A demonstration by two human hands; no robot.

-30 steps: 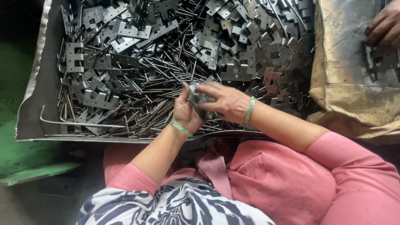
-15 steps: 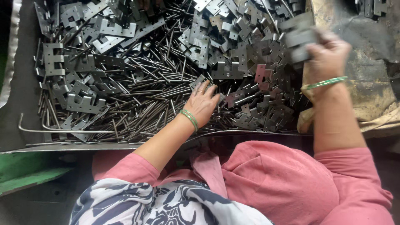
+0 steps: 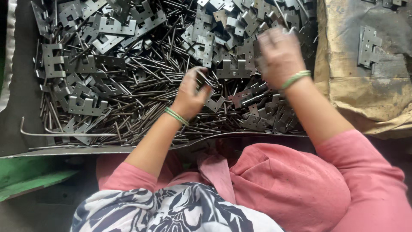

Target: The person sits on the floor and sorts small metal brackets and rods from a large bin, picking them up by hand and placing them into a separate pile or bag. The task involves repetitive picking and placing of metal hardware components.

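Observation:
A big heap of grey metal hinge plates (image 3: 116, 28) and thin metal pins (image 3: 146, 109) fills a shallow metal tray (image 3: 86, 150) in front of me. My left hand (image 3: 191, 92) rests on the middle of the heap with its fingers curled down among the pins; whether it grips one is hidden. My right hand (image 3: 279, 56) hovers over the plates at the tray's right side. It is blurred, its fingers are spread, and nothing shows in it. Both wrists wear green bangles.
A brown sack (image 3: 365, 94) lies to the right of the tray with a few hinge pieces (image 3: 369, 45) on it. A long bent rod (image 3: 64, 134) lies along the tray's near edge. A green surface (image 3: 25, 180) is at the lower left. My lap is covered in pink cloth.
My right hand carried a hinge piece to the sack on the right and has swung back over the heap without it. My left hand stayed on the pins and curled its fingers.

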